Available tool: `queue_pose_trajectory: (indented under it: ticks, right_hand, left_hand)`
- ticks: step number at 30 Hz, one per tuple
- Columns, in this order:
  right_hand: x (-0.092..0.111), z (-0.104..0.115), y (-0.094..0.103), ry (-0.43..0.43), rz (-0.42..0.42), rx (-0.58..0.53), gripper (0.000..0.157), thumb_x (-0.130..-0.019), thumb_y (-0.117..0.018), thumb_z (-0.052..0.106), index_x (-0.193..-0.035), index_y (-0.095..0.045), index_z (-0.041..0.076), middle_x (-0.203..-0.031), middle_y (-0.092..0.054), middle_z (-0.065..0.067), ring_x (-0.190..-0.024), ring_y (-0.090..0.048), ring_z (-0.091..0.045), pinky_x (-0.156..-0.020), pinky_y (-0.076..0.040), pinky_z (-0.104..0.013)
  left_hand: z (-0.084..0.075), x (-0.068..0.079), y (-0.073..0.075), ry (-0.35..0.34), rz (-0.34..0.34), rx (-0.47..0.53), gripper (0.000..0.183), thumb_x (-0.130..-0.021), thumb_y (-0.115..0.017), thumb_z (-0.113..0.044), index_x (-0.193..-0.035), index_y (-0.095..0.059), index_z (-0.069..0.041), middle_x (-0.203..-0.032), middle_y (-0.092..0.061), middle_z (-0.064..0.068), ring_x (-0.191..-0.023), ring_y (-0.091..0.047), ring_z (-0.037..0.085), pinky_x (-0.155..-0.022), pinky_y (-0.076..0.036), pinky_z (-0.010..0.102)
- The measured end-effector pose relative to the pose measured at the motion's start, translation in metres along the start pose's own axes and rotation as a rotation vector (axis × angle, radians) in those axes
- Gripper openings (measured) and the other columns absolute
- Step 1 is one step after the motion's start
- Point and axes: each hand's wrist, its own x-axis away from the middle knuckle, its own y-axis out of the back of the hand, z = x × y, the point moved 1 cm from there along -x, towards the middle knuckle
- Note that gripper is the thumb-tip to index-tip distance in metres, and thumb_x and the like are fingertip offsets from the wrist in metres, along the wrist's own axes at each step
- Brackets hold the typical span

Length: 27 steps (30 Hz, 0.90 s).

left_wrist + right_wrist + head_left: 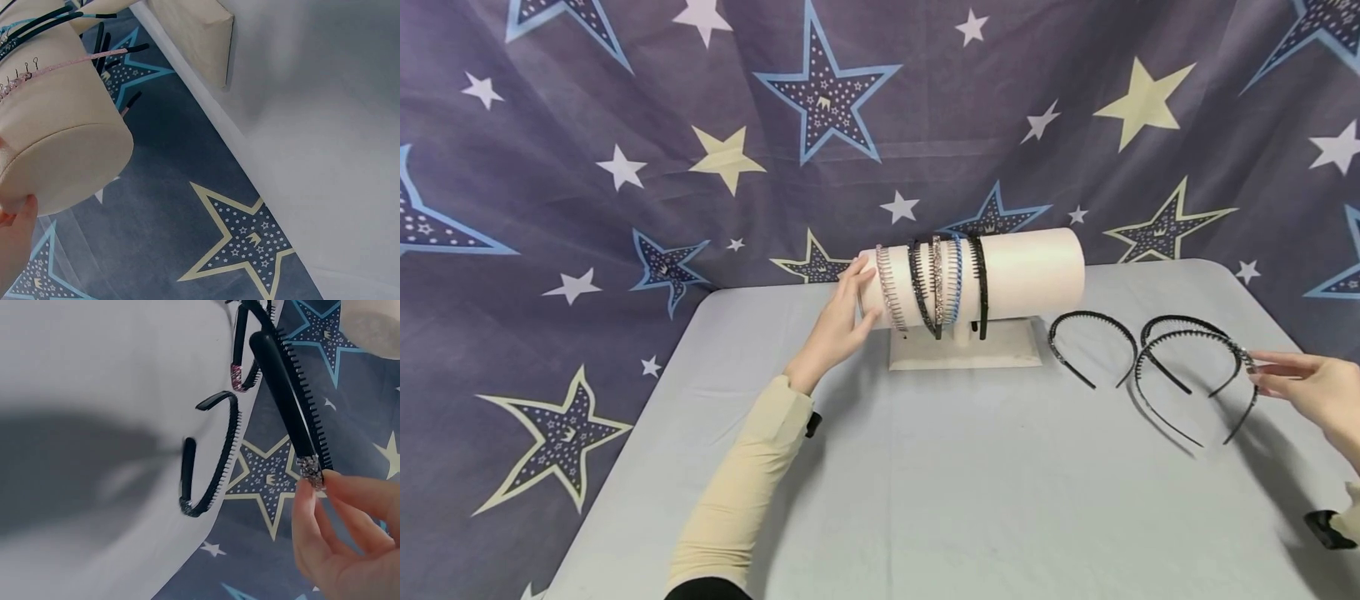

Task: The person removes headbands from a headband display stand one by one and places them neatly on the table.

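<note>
Here's my table (1000, 467), pale grey-blue, faintly creased, running back to a dark backdrop (940, 108) scattered with white, yellow and blue-edged stars. Soft shadows trail off both my arms. At the far middle sits the stand's base (966, 357), the pale roll (1033, 271) lying crosswise above it, wearing a row of toothed bands: pink (890, 287) leftmost, then black (920, 287), silver (937, 283), blue (955, 279), and another black (981, 287). My left hand (838, 321) has the roll's left end gripped. Over on the right, my right hand (1311, 387) is pinching the raised band (1180, 334) by its right side, in front of one loose band (1183, 317); a second loose band (1093, 314) lies nearer the roll.

Now the wrist views! The left one gives me the roll's flat end face, my thumb pressed against it, which the head view hides. The right one brings out silver glitter under my pinching fingertips, and reddish glitter on one loose band.
</note>
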Motion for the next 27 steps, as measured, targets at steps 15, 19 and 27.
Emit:
queue_pose_trajectory:
  ticks: [15, 19, 27]
  right_hand:
    - [0.021, -0.020, 0.014, 0.005, 0.187, -0.531, 0.049, -0.078, -0.052, -0.017, -0.085, -0.070, 0.028, -0.070, -0.067, 0.007, -0.063, -0.063, -0.002, -0.053, -0.052, -0.016]
    - [0.027, -0.020, 0.014, 0.022, 0.234, -0.600, 0.054, -0.077, -0.048, -0.021, -0.085, -0.071, 0.027, -0.072, -0.068, 0.005, -0.065, -0.064, -0.003, -0.054, -0.052, -0.016]
    - [0.049, 0.002, 0.012, 0.040, 0.394, -0.697, 0.053, -0.079, -0.044, -0.022, -0.089, -0.072, 0.022, -0.077, -0.068, 0.006, -0.073, -0.063, 0.000, -0.060, -0.052, -0.013]
  left_hand:
    - [-0.001, 0.001, 0.000, -0.002, -0.005, 0.009, 0.051, -0.082, -0.057, -0.004, -0.127, -0.034, 0.006, -0.142, -0.021, 0.015, -0.133, -0.015, 0.026, -0.109, -0.020, 0.033]
    - [0.000, 0.000, 0.000, -0.007, -0.010, 0.006, 0.051, -0.082, -0.057, -0.004, -0.127, -0.034, 0.006, -0.142, -0.022, 0.014, -0.133, -0.016, 0.027, -0.108, -0.021, 0.033]
    - [0.000, 0.000, -0.001, -0.001, -0.008, 0.000, 0.051, -0.082, -0.056, -0.005, -0.127, -0.034, 0.005, -0.143, -0.021, 0.013, -0.133, -0.014, 0.023, -0.108, -0.023, 0.034]
